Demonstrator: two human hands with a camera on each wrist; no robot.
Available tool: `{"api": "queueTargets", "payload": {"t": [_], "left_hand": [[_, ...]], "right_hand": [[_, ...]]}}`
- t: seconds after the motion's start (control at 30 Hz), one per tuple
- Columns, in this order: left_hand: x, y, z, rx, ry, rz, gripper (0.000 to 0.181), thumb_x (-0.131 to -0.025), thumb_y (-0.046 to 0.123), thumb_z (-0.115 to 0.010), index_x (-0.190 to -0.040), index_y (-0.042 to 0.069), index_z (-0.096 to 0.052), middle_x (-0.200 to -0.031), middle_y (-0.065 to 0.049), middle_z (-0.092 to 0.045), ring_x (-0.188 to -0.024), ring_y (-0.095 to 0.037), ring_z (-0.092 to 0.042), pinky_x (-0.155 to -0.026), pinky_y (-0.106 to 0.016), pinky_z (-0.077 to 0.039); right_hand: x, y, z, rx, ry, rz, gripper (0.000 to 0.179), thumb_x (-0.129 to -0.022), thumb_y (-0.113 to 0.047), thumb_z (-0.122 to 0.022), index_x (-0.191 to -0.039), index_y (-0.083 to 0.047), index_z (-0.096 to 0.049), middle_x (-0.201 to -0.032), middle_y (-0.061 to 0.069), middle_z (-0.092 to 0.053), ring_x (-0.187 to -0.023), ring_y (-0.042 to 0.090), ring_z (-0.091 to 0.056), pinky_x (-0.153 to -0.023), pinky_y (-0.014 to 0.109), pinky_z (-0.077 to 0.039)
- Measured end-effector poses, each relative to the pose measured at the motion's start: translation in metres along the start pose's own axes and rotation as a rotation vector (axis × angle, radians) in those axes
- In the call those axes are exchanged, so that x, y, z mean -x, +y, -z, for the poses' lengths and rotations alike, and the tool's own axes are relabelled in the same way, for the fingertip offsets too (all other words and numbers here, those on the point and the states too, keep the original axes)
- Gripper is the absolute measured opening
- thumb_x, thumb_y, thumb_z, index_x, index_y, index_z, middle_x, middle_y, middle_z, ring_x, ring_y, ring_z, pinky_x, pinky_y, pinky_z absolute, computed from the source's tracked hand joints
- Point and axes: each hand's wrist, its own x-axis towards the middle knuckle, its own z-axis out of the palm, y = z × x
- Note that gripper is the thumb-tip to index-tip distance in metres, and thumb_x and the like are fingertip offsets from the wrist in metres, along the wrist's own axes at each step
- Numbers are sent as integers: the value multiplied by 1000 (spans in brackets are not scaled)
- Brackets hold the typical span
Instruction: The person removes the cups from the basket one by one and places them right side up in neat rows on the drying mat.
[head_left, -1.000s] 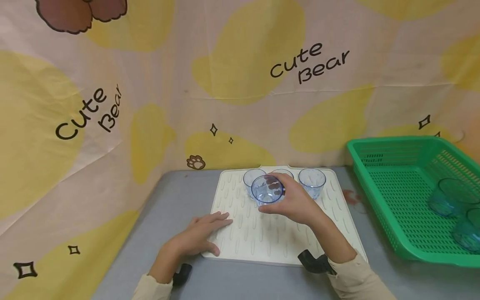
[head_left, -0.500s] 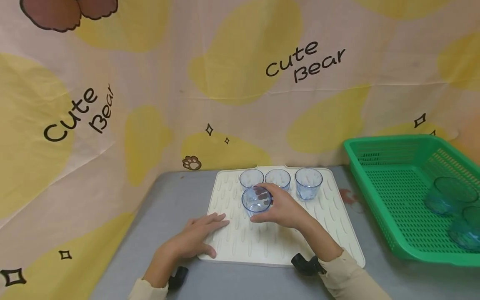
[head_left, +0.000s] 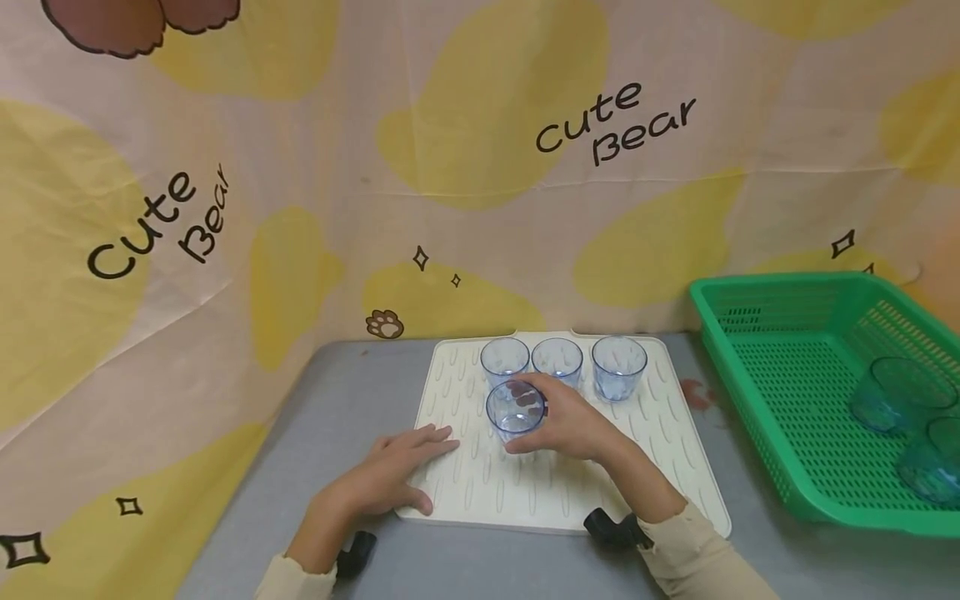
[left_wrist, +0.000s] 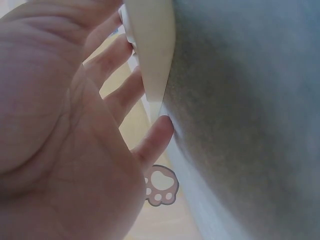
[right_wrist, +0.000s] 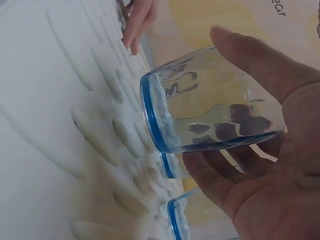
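My right hand [head_left: 566,421] grips a clear blue-tinted drinking glass [head_left: 514,408] by its side, thumb on one side and fingers round the other. The glass stands upright, its base close over the white ridged mat [head_left: 480,483], as the right wrist view also shows. Just behind it on the mat are three similar glasses in a row: a left glass [head_left: 505,356], a middle glass [head_left: 557,357] and a right glass [head_left: 618,371]. My left hand [head_left: 397,471] rests with spread, straight fingers on the mat's left front edge; its fingers [left_wrist: 125,95] lie along that edge.
A green perforated basket [head_left: 750,433] stands to the right of the mat, with two more blue glasses [head_left: 900,396] in its right part. The grey table [head_left: 360,392] ends at a patterned curtain [head_left: 480,167] behind.
My right hand has brought the held glass nearer and slightly left, down in front of the back row, uncovering the middle glass. The left hand has stayed on the mat's edge.
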Motion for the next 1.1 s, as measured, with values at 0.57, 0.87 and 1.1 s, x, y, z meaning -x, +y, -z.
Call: {"api": "queueTargets", "payload": {"t": [0.57, 0.87, 1.1], "left_hand": [[0, 2, 1, -4, -2, 15, 88, -73, 42, -80, -151, 25, -44, -161, -2, -37, -151, -29, -30, -110, -61, -24], [1, 3, 1, -4, -7, 23, 89, -72, 43, -80, -151, 25, -43, -161, -1, -37, -151, -30, -29, -111, -64, -23], [1, 4, 2, 8, -13, 25, 89, -72, 44, -79, -151, 25, -43, -162, -1, -36, -151, -30, -28, -111, -62, -23]], "right_hand": [[0, 12, -7, -59, -41, 20, 84, -65, -25, -93, -137, -9, -54, -133, 10, -63, -126, 28, -56, -109, 49, -40], [1, 9, -8, -19, -19, 7, 82, -64, -26, -93, -135, -8, -56, -129, 8, -65, -122, 26, -59, -107, 48, -42], [0, 10, -8, -11, -19, -7, 82, -64, -27, -93, -135, -8, -56, -129, 7, -65, -121, 25, -59, -106, 47, -43]]}}
